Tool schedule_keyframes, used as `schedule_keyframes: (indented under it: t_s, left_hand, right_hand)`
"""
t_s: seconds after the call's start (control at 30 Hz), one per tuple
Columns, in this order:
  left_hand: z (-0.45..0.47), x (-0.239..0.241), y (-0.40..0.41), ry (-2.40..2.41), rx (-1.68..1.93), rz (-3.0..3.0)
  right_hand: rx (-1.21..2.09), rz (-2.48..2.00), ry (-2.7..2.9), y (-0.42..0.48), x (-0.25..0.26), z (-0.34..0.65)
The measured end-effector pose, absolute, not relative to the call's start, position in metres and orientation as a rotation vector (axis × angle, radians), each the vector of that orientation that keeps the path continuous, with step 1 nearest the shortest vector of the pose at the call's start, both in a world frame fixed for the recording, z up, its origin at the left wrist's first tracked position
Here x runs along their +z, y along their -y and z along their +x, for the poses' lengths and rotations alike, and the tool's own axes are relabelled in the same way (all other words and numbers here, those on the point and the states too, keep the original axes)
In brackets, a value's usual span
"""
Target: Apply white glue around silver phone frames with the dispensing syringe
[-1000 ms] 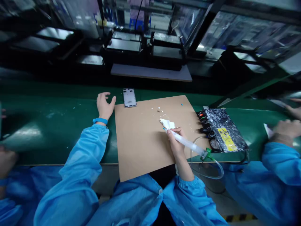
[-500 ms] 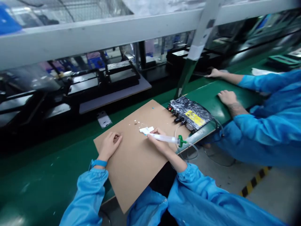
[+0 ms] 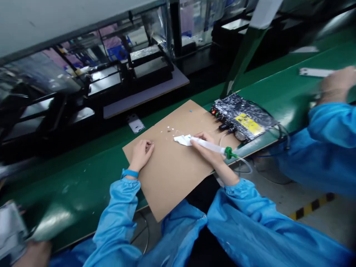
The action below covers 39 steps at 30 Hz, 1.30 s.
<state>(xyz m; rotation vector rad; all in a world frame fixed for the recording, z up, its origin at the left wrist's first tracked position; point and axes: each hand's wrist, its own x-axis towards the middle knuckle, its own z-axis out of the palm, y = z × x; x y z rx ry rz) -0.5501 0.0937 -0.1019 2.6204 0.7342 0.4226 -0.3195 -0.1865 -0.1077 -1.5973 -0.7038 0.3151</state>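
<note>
Our right hand (image 3: pixel 208 152) closes its fingers (image 3: pixel 200 142) around the syringe (image 3: pixel 213 146) near its front end, over the cardboard sheet (image 3: pixel 172 174). The syringe's long axis runs from the green cap at lower right up to the left, and the tip meets the white wipe (image 3: pixel 182 139). Our left hand (image 3: pixel 141 154) rests on the sheet further left, fingers curled in on nothing visible. The control box (image 3: pixel 244 118) sits to the right.

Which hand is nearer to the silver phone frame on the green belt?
Left. The left hand rests on the cardboard close to the phone frame; the right hand, holding the syringe, is farther right.
</note>
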Motion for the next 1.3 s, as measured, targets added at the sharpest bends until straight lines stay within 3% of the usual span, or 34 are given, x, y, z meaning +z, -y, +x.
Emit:
schedule_keyframes:
  t_s: [0.23,0.5,1.3]
  left_hand:
    - [-0.527,-0.101,-0.044,-0.532,0.34,2.636]
    - [-0.472,-0.117,0.013,-0.377,0.499,2.563]
    - [-0.477,-0.127,0.003,-0.353,0.557,2.472]
  right_hand:
    - [0.354,-1.661,0.726,0.188,-0.106,-0.32]
    - [0.416,-1.644,0.83,0.185,-0.098,-0.324]
    - [0.427,-1.637,0.618,0.19,-0.107,-0.322]
